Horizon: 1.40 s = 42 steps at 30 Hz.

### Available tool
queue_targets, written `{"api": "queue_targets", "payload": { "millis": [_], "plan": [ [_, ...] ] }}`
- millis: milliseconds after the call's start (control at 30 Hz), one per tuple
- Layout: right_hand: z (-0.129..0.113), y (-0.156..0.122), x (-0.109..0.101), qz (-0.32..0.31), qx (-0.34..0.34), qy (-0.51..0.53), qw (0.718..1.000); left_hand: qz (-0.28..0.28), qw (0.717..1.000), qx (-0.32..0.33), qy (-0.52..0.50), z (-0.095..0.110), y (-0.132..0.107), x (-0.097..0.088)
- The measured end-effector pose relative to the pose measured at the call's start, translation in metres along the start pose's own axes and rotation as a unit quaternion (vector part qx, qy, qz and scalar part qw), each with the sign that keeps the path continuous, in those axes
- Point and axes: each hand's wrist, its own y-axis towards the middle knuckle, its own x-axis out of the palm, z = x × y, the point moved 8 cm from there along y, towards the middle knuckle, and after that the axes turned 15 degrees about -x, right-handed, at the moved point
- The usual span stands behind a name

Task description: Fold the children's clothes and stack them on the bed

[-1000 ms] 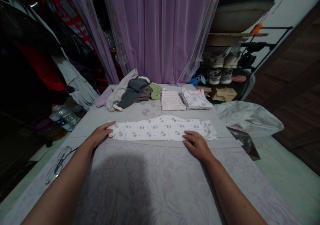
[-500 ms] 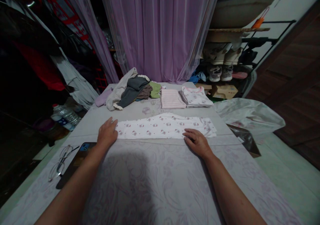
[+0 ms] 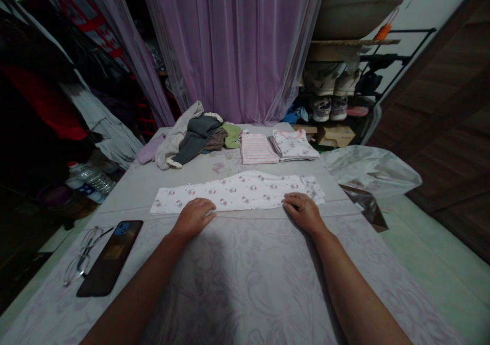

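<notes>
A long white garment with small pink prints (image 3: 245, 191) lies flat across the patterned bed cover (image 3: 245, 273). My left hand (image 3: 193, 216) rests palm down on its near edge, left of the middle, fingers loosely curled and together. My right hand (image 3: 303, 210) lies flat on the near edge further right, fingers stretched over the cloth. Neither hand has lifted any cloth.
Behind the garment sit a folded striped piece (image 3: 258, 149), a folded printed piece (image 3: 294, 145) and a heap of unfolded clothes (image 3: 193, 137). A dark phone (image 3: 110, 255) and glasses (image 3: 82, 255) lie at the left. A plastic bag (image 3: 369, 166) and a water bottle (image 3: 90, 180) flank the bed.
My left hand slid right along the garment's near edge, from its left end to near the middle. The right hand stayed put. The view shifted, bringing the phone into sight.
</notes>
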Motion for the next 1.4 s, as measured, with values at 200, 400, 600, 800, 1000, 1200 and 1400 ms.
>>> {"api": "queue_targets", "payload": {
  "millis": [200,400,600,800,1000,1200,1400],
  "plan": [
    [0.004,0.013,0.005,-0.059,0.053,-0.019,0.997,0.002,0.999,-0.047,-0.012,0.003,0.014,-0.002],
    [-0.01,0.005,-0.002,0.015,0.051,-0.041,0.998,-0.023,0.992,-0.102,-0.07,-0.009,0.027,0.001],
    [-0.079,0.013,0.008,0.002,-0.058,-0.023,0.998,-0.021,0.985,-0.142,-0.093,-0.014,0.03,0.0],
    [-0.112,0.036,0.037,-0.058,-0.096,-0.009,0.994,-0.01,0.98,-0.16,-0.116,-0.015,0.028,0.0],
    [-0.106,0.048,0.05,-0.063,-0.089,-0.018,0.994,0.006,0.988,-0.104,-0.112,-0.015,0.021,0.001],
    [-0.113,0.044,0.047,-0.046,-0.104,0.009,0.993,0.012,0.995,-0.061,-0.075,-0.011,0.017,0.008],
    [-0.11,0.031,0.046,-0.047,-0.091,0.002,0.995,0.013,0.995,-0.067,-0.066,-0.004,0.015,0.001]
  ]
}}
